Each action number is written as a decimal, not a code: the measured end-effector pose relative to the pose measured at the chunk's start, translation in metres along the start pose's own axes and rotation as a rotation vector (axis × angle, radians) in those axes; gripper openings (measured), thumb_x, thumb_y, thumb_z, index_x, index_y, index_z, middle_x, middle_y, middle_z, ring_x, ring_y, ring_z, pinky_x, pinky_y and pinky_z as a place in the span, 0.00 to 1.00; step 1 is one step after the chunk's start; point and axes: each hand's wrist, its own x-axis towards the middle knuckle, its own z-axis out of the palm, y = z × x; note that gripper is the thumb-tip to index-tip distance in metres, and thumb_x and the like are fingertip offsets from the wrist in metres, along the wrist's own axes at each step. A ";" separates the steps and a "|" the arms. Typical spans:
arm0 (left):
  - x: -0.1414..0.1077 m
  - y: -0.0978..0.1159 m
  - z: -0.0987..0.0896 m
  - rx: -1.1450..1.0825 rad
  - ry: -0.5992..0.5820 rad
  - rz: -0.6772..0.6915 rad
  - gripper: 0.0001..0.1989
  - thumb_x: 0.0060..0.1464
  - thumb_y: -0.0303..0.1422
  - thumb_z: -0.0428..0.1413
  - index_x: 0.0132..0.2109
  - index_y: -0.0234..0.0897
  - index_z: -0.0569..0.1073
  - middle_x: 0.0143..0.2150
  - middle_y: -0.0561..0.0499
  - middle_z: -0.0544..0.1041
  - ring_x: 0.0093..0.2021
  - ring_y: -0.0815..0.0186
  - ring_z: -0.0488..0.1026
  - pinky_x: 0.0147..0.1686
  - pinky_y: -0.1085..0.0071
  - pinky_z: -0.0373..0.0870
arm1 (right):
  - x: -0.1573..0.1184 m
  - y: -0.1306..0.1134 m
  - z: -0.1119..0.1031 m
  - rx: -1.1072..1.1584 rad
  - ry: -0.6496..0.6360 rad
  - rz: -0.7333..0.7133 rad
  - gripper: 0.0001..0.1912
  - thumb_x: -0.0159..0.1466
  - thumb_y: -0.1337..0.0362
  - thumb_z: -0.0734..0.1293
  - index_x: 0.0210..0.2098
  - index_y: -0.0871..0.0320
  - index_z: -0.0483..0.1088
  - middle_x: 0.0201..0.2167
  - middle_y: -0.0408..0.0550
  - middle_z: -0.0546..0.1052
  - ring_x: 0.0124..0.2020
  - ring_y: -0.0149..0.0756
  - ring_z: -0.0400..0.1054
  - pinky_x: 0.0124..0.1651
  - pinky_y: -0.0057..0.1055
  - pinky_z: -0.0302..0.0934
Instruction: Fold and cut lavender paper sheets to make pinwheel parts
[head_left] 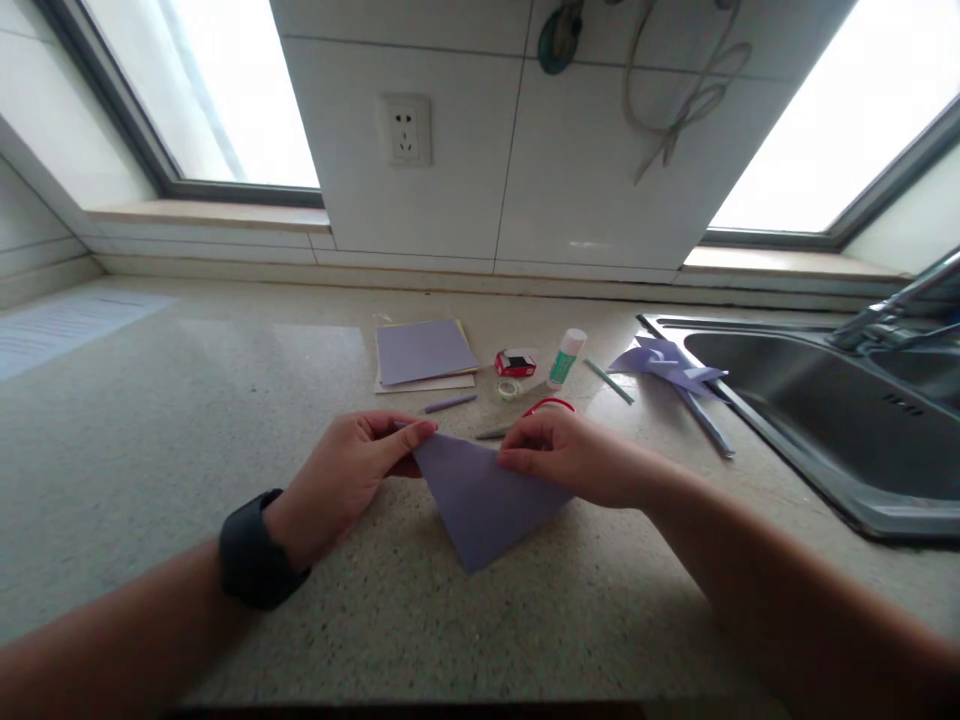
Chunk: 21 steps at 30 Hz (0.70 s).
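Note:
A purple paper sheet (pixel 487 505), its outline pointing down toward me, is held just above the counter. My left hand (pixel 356 470) pinches its upper left corner between thumb and fingers. On the upper edge, right of the middle, the fingers of my right hand (pixel 570 455) are closed on the paper. Just behind my right hand lie scissors with red handles (pixel 551 403), partly hidden by it. A short purple stick (pixel 450 404) rests behind the paper.
Behind are stacked purple paper (pixel 424 350), a red box (pixel 515 363), a tape roll (pixel 508 388), a glue stick (pixel 567 358) and a green strip (pixel 609 382). A purple pinwheel (pixel 667 364) lies beside the sink (pixel 795 420). Printed paper (pixel 75 325) is at far left.

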 end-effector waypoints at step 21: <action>-0.006 0.004 0.016 0.240 -0.101 0.047 0.14 0.56 0.43 0.62 0.37 0.36 0.82 0.34 0.49 0.83 0.35 0.63 0.78 0.37 0.70 0.75 | 0.006 -0.034 0.017 -0.128 0.167 -0.089 0.12 0.66 0.58 0.66 0.32 0.58 0.78 0.27 0.45 0.79 0.27 0.31 0.69 0.27 0.28 0.51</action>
